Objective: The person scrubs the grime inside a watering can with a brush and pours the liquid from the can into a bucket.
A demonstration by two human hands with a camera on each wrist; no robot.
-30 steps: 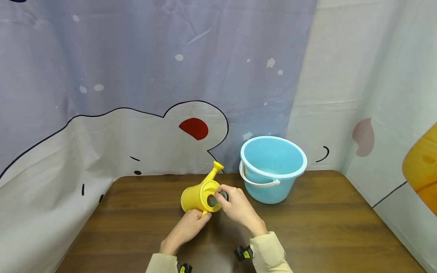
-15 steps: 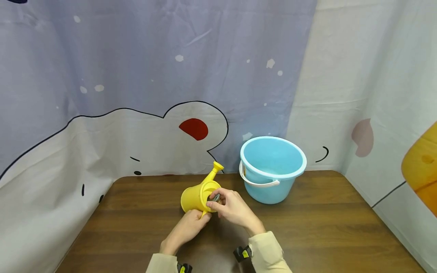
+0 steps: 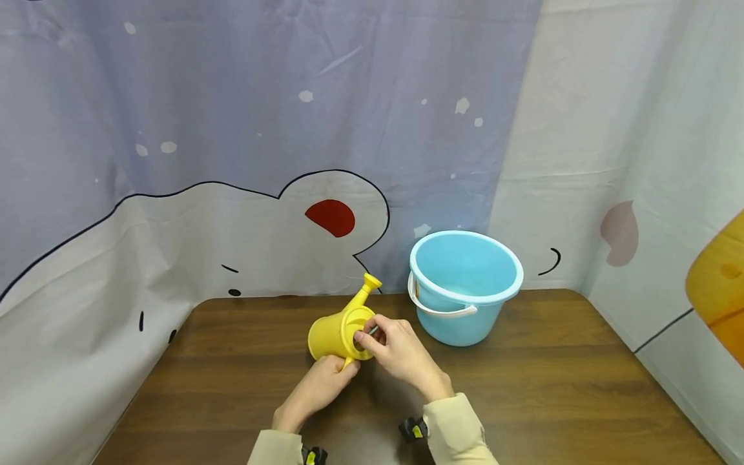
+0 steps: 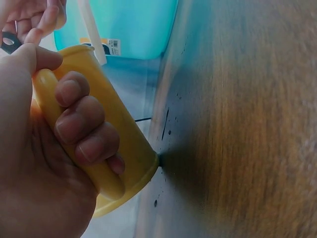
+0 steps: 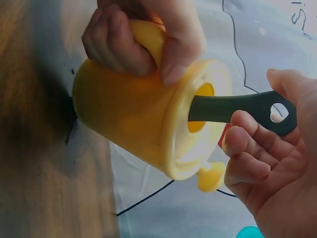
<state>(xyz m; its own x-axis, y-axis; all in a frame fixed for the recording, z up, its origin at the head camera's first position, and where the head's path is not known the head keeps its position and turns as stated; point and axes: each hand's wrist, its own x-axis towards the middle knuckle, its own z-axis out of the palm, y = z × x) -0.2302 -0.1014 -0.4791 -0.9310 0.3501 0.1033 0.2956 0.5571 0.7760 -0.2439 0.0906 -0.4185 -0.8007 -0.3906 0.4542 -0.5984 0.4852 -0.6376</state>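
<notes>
One yellow plastic watering can, with one spout and one looped grip, is held tilted, its mouth turned toward the right hand. The looped grip is wrapped by the curled fingers of the left hand. One flat, dark green handle, pierced by one heart-shaped hole, is pinched by the right thumb and fingers; its far end is hidden inside the can, so its shape there cannot be told. One light blue plastic bucket with one white bail is set on one brown wooden table, just beyond the right hand. Two cream sleeves are seen.
</notes>
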